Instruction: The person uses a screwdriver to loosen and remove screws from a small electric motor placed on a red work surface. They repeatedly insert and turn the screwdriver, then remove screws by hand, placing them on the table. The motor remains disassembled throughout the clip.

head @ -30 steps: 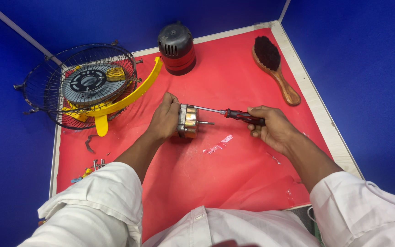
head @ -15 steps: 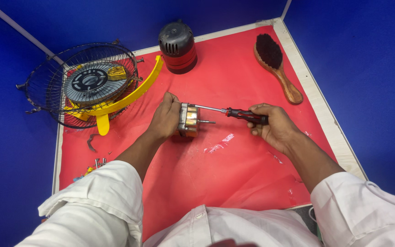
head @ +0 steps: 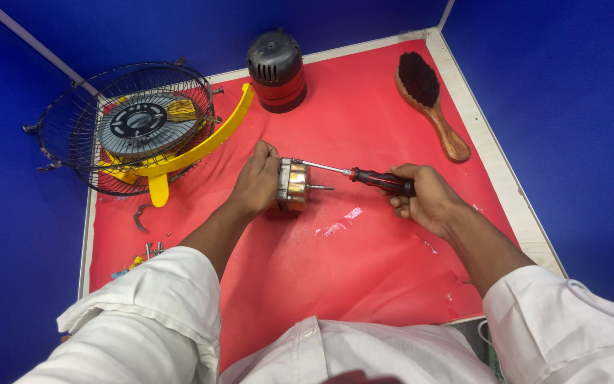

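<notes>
1. Holding the small fan motor (head: 292, 184) on its side with my left hand (head: 257, 179), I have my fingers wrapped around its left end and pressed tight on the casing. It rests on the red mat (head: 364, 270), near the middle of the table.
2. My right hand (head: 424, 199) is clenched around the red and black handle of a screwdriver (head: 364, 177), fingers folded shut over the grip.
3. The screwdriver lies almost level, its long axis running left to right. Its metal tip meets the upper right face of the motor, so the motor sits directly left of my right hand, in line with the shaft.
4. The motor's own spindle pokes out to the right, just below the screwdriver shaft and nearly parallel to it, apart from it.
5. My left hand touches the motor; my right reaches it only through the tool.
6. Far left sits the wire fan cage (head: 126, 128) with its yellow bracket (head: 200, 146). Far centre stands the black and red motor cover (head: 276, 70). Far right lies a wooden brush (head: 431, 103). Loose screws (head: 152, 249) lie near the left edge.
</notes>
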